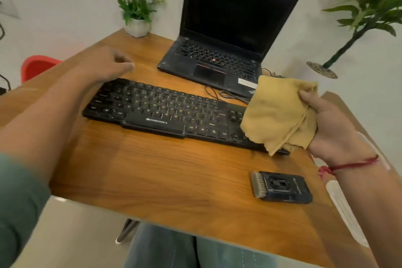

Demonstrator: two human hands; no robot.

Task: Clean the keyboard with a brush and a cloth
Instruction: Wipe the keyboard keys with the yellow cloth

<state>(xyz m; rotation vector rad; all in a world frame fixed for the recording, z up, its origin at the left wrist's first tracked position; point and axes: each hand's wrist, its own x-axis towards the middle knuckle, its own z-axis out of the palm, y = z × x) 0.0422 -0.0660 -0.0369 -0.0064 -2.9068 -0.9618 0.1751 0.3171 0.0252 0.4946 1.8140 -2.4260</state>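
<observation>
Head view only.

Left arm comes in from lower left and runs diagonally over the left end of the keyboard (165,111). Green sleeve sits at the frame edge. Left hand (113,63) is past the keyboard's far-left corner, above the surface (174,176), back of hand up. Its fingers are loosely curled with nothing in them. It's motion-blurred, so can't tell if it touches the wood.

Right hand (332,128) is raised at the right side, with a red thread (352,164) round the wrist. It grips a bunched yellow cloth (280,113), thumb across the top edge, fingers curled in behind the folds. The cloth hangs to the left of the hand and covers the keyboard's right end. Can't tell if it's in contact with the keys.

The black keyboard lies flat mid-surface, angled, with its right end nearer the camera.

The brush (282,187) lies flat on the surface, nearer the camera than the keyboard's right end and clear of it. Bristles point left, body is dark, and neither hand touches it.

Behind the keyboard is an open laptop (228,28) with a dark screen, and a thin cable (228,93) lies between the two. A white flower pot (137,26) sits at the far corner.
</observation>
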